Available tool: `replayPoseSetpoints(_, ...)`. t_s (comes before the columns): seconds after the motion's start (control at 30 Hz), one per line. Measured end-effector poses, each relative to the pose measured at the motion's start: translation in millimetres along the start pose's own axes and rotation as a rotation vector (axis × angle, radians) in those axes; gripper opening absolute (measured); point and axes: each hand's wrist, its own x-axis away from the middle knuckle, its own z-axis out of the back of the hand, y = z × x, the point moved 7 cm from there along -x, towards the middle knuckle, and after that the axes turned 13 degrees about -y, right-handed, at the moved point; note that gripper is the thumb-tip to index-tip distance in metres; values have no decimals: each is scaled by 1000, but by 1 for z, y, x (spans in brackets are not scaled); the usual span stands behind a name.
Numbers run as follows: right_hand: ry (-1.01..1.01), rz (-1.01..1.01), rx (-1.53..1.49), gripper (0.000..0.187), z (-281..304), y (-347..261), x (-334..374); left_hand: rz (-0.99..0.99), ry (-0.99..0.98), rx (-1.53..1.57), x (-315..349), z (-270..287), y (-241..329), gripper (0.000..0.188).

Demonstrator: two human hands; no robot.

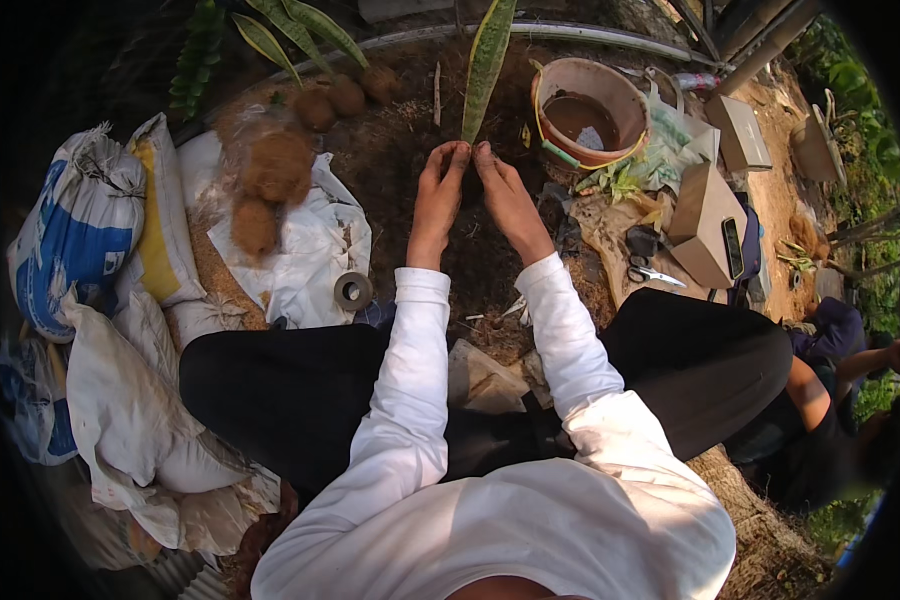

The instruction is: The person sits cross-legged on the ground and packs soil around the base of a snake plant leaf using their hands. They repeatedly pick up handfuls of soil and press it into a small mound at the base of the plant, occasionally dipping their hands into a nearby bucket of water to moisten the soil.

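Flanking the leaf [489, 70], left hand [439, 195] and right hand [510, 203] apparently touch its base.

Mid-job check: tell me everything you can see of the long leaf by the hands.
The long green leaf with yellow edges is a single blade, mottled in lighter and darker green, looking smooth and fairly stiff. It stands nearly upright, leaning slightly right toward the top, where the picture's edge cuts it off. It narrows to its lower end, at the fingertips of the bare left hand and bare right hand; how firmly either grips it is unclear. Dark brown ground shows around it.
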Motion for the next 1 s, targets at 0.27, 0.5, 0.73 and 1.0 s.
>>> replayPoseSetpoints(0.27, 32, 9, 178, 62, 14, 33, -26, -42, 102, 244, -11, 17, -49, 30)
replayPoseSetpoints(0.5, 115, -207, 226, 32, 78, 113, -42, 86, 230, 527, -9, 67, -89, 18)
replayPoseSetpoints(0.73, -17, -188, 809, 23, 35, 174, -44, 72, 350, 457, -9, 101, -110, 18)
replayPoseSetpoints(1.0, 28, -55, 1047, 31, 15, 199, -32, 24, 435, 352, -14, 120, -112, 18)
